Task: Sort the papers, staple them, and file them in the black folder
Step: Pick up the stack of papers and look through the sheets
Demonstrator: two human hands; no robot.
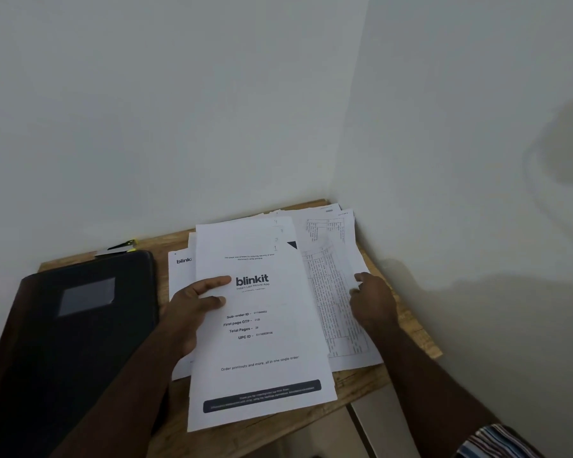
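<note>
My left hand [192, 309] grips the left edge of a white "blinkit" cover sheet [265, 345] with a few pages under it, thumb on top. To its right lie printed table sheets [328, 259], spread toward the wall corner. My right hand [372, 300] rests on those table sheets, fingers curled at a page edge. Another blinkit page [179, 272] peeks out on the left. The black folder [73, 332] lies closed at the left of the table. A stapler [121, 246] with a yellow tip sits behind the folder by the wall.
The small wooden table [407, 328] stands in a corner, with white walls [212, 110] at the back and right. The cover sheet and folder overhang the table's front edge. Pale floor [325, 434] shows below.
</note>
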